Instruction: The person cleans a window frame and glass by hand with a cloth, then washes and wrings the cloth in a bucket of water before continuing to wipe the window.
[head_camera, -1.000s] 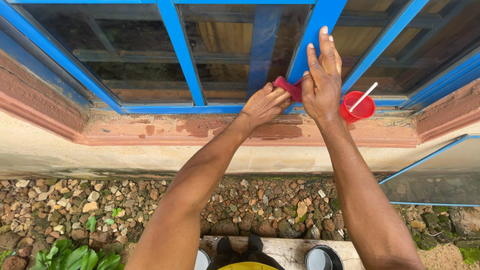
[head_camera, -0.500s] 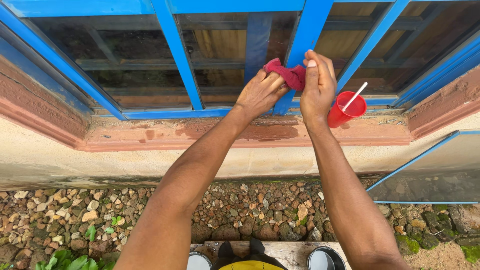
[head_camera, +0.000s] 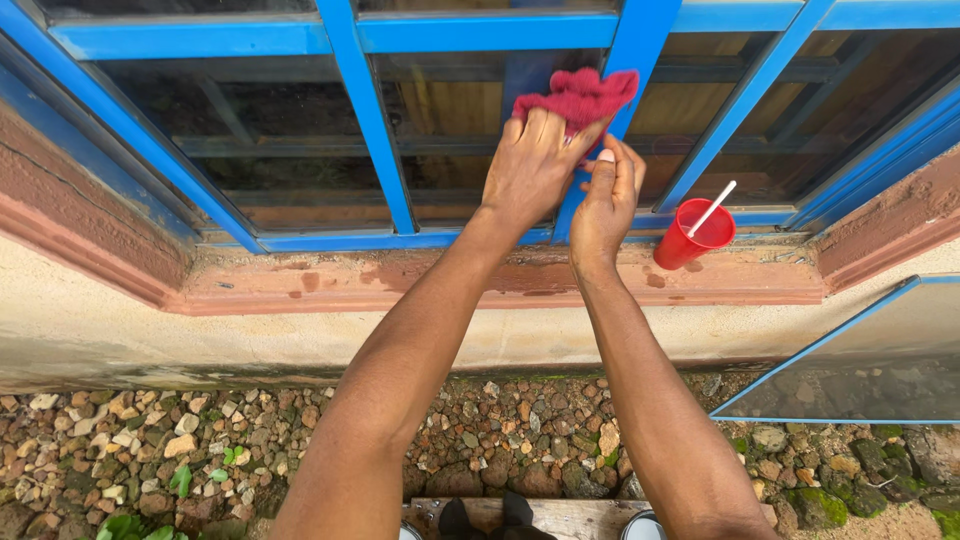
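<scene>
My left hand (head_camera: 535, 160) presses a red cloth (head_camera: 578, 94) against the blue window frame (head_camera: 640, 40), on an upright bar of it. Just below and to the right, my right hand (head_camera: 603, 210) has its fingers curled, touching the lower edge of the cloth and the same bar. A red cup (head_camera: 692, 236) with a white stick in it stands on the reddish window sill (head_camera: 420, 275), right of my right hand.
Dark glass panes (head_camera: 260, 130) fill the frame. A detached blue-framed pane (head_camera: 860, 360) leans at the right. Below the wall lie stones (head_camera: 150, 440) and some green leaves. A wooden plank (head_camera: 570, 515) with two tins sits at the bottom edge.
Both hands have risen up the blue bar with the red cloth. My right hand went from flat on the frame to curled beneath the cloth. The view tilted slightly down the window.
</scene>
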